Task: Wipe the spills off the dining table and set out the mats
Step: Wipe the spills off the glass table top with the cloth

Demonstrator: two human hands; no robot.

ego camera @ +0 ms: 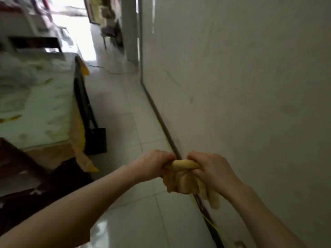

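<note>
Head view, lower centre: left hand (155, 162) and right hand (210, 170) both clench the yellow cloth (184, 178); twist oppositely, firmly, wringing it evenly.

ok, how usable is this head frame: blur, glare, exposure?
Head view: the bright opening up top is blown out; the table at left is motion-blurred; the floor tiles show a glare patch near the bottom; left hand, right hand and yellow cloth are sharpest, though soft.

The dining table (37, 104), motion-blurred, is cut off by the left edge.
</note>
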